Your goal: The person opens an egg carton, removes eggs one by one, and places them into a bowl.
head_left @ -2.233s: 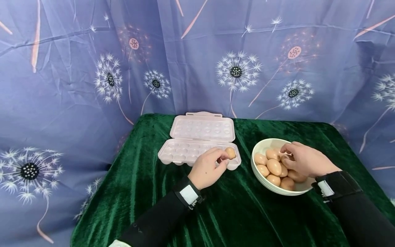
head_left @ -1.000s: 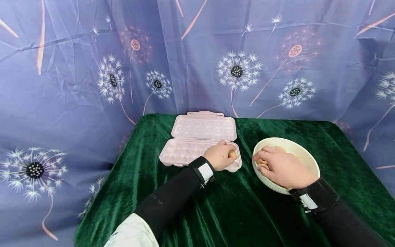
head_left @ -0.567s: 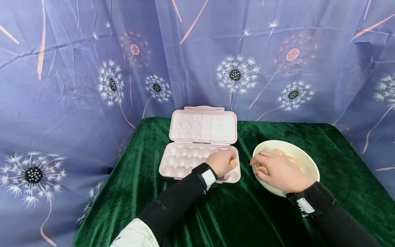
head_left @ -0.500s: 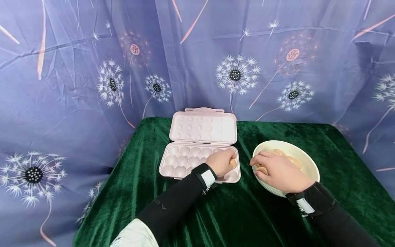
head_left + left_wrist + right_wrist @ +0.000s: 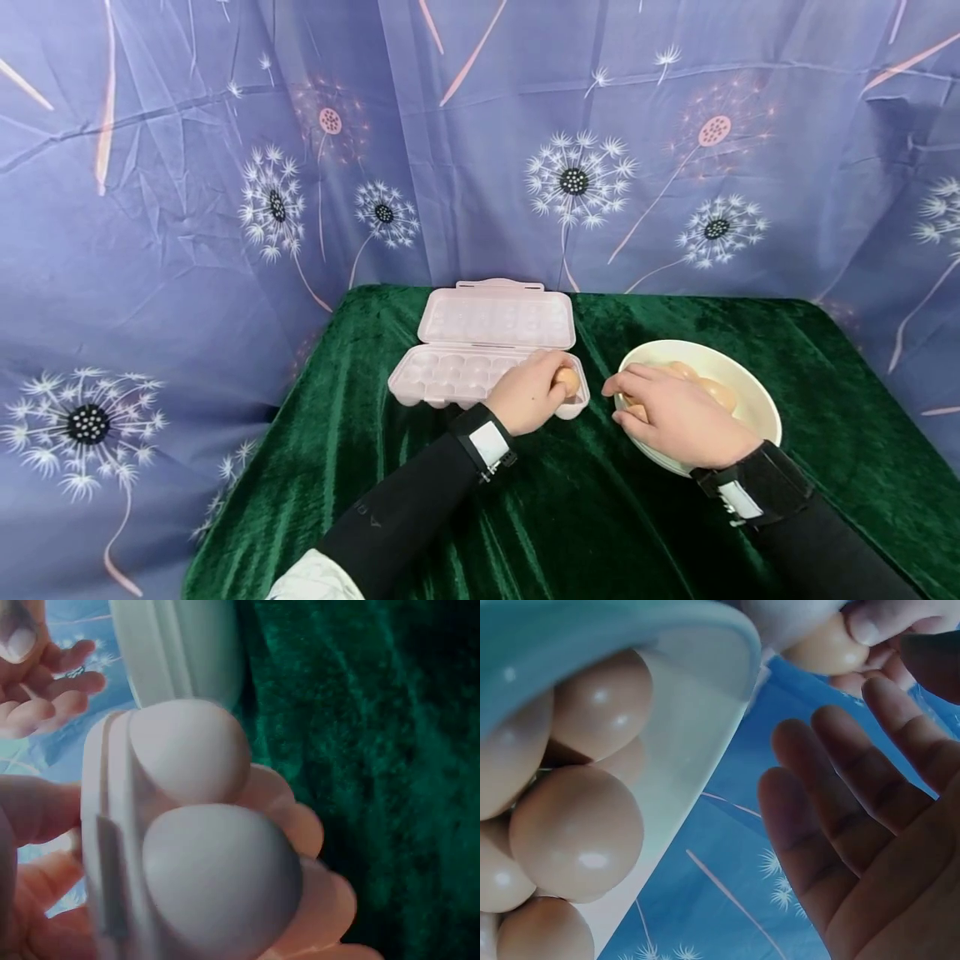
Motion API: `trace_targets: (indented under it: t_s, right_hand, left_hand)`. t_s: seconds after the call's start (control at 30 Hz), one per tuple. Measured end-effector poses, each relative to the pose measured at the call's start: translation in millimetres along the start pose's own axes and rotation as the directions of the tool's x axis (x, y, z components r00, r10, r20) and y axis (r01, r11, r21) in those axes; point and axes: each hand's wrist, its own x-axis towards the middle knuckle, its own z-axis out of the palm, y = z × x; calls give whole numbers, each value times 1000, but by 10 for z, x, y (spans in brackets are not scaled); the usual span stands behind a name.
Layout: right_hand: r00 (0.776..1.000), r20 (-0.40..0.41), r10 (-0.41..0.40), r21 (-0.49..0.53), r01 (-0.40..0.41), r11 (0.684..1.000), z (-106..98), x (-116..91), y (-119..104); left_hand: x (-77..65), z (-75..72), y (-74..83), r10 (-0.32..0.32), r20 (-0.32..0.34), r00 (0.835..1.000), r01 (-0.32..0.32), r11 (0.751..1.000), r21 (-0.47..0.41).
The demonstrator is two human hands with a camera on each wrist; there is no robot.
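Observation:
My left hand point(image 5: 531, 392) holds a brown egg point(image 5: 567, 382) at the right end of a pale pink egg carton point(image 5: 431, 367), thumb and fingers around it. In the right wrist view, that egg point(image 5: 821, 649) shows between the thumb and fingers. The carton's lid point(image 5: 495, 318) lies folded back. In the left wrist view, the rounded undersides of its cells point(image 5: 221, 881) fill the middle. Over the left side of a cream bowl point(image 5: 761, 408) hovers my right hand point(image 5: 686, 417), fingers loosely bent and holding nothing. Several brown eggs point(image 5: 577, 832) lie in the bowl, partly hidden by the hand.
A dark green velvet cloth point(image 5: 315, 500) covers the table. Behind and to the left hangs a blue-purple curtain point(image 5: 480, 150) with dandelion prints. The bowl stands right of the carton, with a strip of cloth between them.
My left hand brought the egg to the carton's right end, went down there and has risen slightly. The carton tipped forward, then back. My right hand moved left across the bowl.

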Motion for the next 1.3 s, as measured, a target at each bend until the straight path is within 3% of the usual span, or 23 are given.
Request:
trace_targets:
  t_s: [0.23,0.47,0.6,0.73,0.93,1.3]
  right_hand:
    - [999,-30,18,37,-17,999,-34,-11,-32]
    - [995,-96,19,68,-13,998,-80,-2,-76]
    - [988,-153,-7,77,19,997,-91,-3,-121]
    - [970,-226,-90,73,109,991,-94,25,-181]
    - [948,-259,-185,63,207,976,-38,36,-223]
    - [955,-237,-179,4,185,983,73,-24,-289]
  left_hand:
    - [-43,-68,36,62,-137,989,-72,995,-74]
    - [-97,-71,125,180,-226,957,-214,967,-137]
    - [-134,-54,173,205,-234,950,-252,949,-190]
    - [-163,-21,210,210,-240,948,-265,937,-227]
    - [-221,41,247,185,-244,952,-245,938,-244]
    - [-262,110,306,174,-185,967,-219,940,-261]
